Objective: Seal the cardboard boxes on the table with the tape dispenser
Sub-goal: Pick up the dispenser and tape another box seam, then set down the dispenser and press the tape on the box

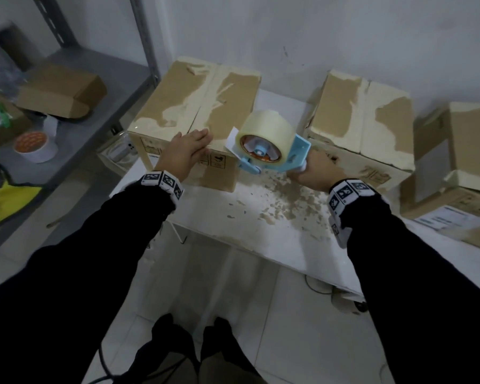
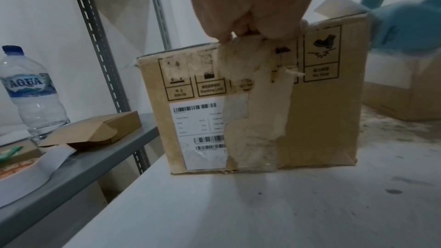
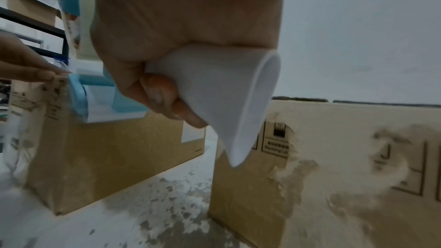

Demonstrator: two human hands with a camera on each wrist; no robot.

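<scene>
A torn cardboard box stands at the left of the white table. My left hand lies flat on its top front edge with the fingers straight; from the left wrist the fingers reach over that edge above the box's labelled side. My right hand grips the white handle of a light blue tape dispenser with a pale tape roll. The dispenser's front sits at the box's near right corner. A second box stands right of it.
A third box stands at the table's right end. Torn paper scraps litter the table between the boxes. A grey metal shelf at the left holds a small cardboard box, a tape roll and a water bottle.
</scene>
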